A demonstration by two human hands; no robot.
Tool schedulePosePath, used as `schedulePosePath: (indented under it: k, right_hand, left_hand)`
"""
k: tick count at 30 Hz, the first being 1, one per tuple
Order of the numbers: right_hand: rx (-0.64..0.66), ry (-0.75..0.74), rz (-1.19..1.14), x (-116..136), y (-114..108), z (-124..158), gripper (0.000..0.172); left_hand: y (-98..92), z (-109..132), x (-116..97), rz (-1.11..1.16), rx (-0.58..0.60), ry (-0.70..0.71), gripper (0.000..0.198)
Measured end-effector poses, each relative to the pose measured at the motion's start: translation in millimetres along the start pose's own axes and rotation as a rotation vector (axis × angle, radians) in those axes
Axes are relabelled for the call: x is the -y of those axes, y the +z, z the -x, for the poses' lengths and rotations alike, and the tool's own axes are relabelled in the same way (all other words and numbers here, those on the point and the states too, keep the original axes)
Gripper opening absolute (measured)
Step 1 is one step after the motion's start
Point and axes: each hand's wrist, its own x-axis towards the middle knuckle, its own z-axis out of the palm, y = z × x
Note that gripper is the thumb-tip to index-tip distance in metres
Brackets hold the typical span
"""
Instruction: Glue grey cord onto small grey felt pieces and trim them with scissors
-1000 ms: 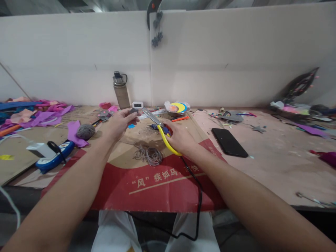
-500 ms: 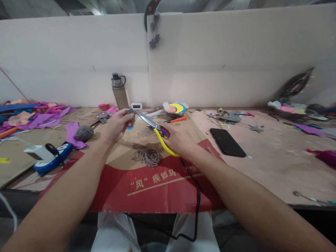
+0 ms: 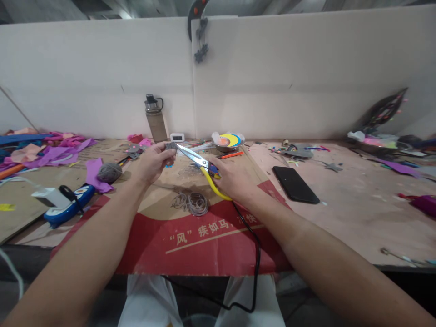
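My left hand (image 3: pixel 155 160) pinches a small grey piece, felt-like in look (image 3: pixel 171 146), between thumb and fingers. Yellow-handled scissors (image 3: pixel 195 157) are in my right hand (image 3: pixel 230 176), their blades pointing left with the tips at the grey piece. From this view I cannot tell whether the blades touch it or pass beside it. Below the hands a loose coil of thin grey cord (image 3: pixel 197 204) lies on the red and tan cardboard (image 3: pixel 204 259). A ball of grey yarn (image 3: pixel 109 172) rests left of my left wrist.
A black phone (image 3: pixel 295 184) lies right of my right forearm. At the back stand a bottle (image 3: pixel 156 122), a small white clock (image 3: pixel 177 137) and a bowl (image 3: pixel 227 148). Purple felt scraps (image 3: pixel 64 152) and a blue power strip (image 3: pixel 70 211) are on the left. A black cable (image 3: pixel 258 254) hangs over the front edge.
The scissor blades have turned slightly and their tips sit a touch lower. My left hand and the grey piece have shifted slightly right. Everything on the table stays in place.
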Motion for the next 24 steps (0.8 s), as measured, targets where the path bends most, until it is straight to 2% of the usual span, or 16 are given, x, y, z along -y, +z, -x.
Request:
schedulePosePath:
  k: [18,24]
  right_hand:
    - [0.032,0.010,0.034,-2.0,-3.1,-1.3,0.034]
    - [-0.002,0.027,-0.083,0.3,-1.5,-0.5,0.030]
  left_hand:
    - [-0.3,-0.3,0.2,-0.010,-0.008,-0.019,0.010]
    - [1.0,1.2,-2.5,0.036,-0.016,-0.050,0.014]
